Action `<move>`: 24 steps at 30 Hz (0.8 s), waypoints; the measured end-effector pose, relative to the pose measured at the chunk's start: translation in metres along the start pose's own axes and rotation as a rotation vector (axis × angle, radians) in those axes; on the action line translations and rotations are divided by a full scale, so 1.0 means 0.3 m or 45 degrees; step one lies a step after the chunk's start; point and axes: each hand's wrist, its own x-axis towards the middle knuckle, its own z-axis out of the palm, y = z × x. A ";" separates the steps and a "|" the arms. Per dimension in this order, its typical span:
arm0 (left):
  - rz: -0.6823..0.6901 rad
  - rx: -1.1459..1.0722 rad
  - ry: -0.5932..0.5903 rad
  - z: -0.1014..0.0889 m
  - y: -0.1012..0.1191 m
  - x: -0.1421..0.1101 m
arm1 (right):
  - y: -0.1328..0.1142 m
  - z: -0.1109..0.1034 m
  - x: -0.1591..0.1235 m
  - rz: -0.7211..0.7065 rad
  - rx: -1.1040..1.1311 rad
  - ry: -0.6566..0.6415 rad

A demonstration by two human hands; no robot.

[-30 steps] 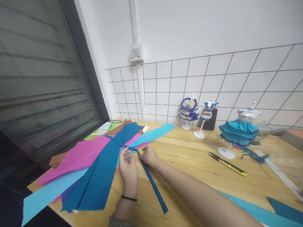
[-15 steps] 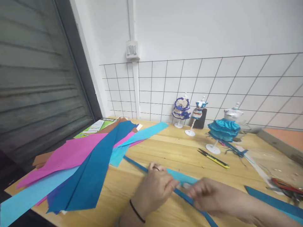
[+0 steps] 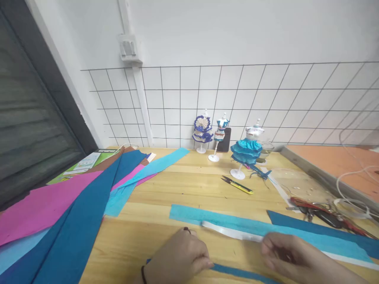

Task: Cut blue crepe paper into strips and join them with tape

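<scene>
My left hand (image 3: pixel 180 256) rests low on the table with its fingers curled over a narrow dark blue strip (image 3: pixel 237 272), which comes out on both sides of it. My right hand (image 3: pixel 288 252), slightly blurred, is closed with thumb and fingers together. It is over a thin white strip (image 3: pixel 233 233); whether the fingers grip this strip is hidden. The white strip runs along the near edge of a long light blue crepe-paper strip (image 3: pixel 213 216). Behind that, at right, lies a wider dark blue strip (image 3: pixel 314 228).
Coloured paper sheets (image 3: pixel 79 221) are piled at left. Yellow thread snips (image 3: pixel 237 185) lie mid-table. Small dress forms stand behind, one with a ruffled blue skirt (image 3: pixel 246 152). Keys and cords (image 3: pixel 322 213) lie at right, near an orange-topped board (image 3: pixel 334 167).
The view has swung right. My hands have drawn apart and nearer to me, with the narrow dark blue strip under my left hand. More of the light blue and white strips shows.
</scene>
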 end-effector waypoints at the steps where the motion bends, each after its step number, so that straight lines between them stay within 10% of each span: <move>1: -0.004 -0.019 -0.018 0.000 -0.001 0.002 | -0.045 0.007 0.024 -0.078 -0.067 -0.043; 8: -0.099 -0.033 -0.064 -0.003 -0.003 0.003 | -0.218 0.130 0.189 -0.444 -0.092 0.006; 19: -0.126 -0.088 -0.052 -0.001 -0.001 0.017 | 0.006 0.105 0.153 -0.381 -0.328 0.053; 24: -0.124 -0.155 -0.061 -0.003 -0.011 0.025 | -0.110 0.115 0.116 -0.719 -0.350 0.283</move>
